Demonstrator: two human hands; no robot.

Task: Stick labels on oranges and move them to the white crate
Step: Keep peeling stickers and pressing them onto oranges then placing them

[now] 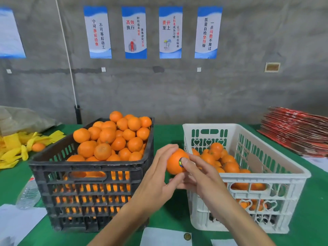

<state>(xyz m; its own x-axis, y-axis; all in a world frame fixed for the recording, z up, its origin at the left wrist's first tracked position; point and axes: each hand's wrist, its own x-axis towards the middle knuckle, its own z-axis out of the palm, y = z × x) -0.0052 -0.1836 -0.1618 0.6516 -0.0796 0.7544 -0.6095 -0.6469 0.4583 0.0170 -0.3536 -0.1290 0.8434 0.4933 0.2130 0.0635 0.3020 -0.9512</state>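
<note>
- A grey concrete wall fills the upper half of the frame, hung with a row of blue-and-white posters bearing Chinese text.
- A green-covered table spans the lower half.
- A black crate at lower left of centre is heaped above its rim with oranges.
- A white crate at lower right holds a shallower layer of oranges.
- A stack of flat red cartons sits at the right edge, behind the white crate.
- Yellow foam sleeves lie scattered at the left edge, one loose orange among them.
- A clear plastic bottle lies beside the black crate, lower left.
- White backing sheets rest along the bottom edge, one round sticker left on the nearest.
- The left hand, in the centre, curls its fingers and thumb around a single orange, held above the gap between the two crates, just beside the white crate's near-left corner.
- The right hand reaches in from the right, fingers together, one fingertip pressing on the fruit.
- A small round label, shiny at its rim, sits on the held orange's facing side, partly under that fingertip.
</note>
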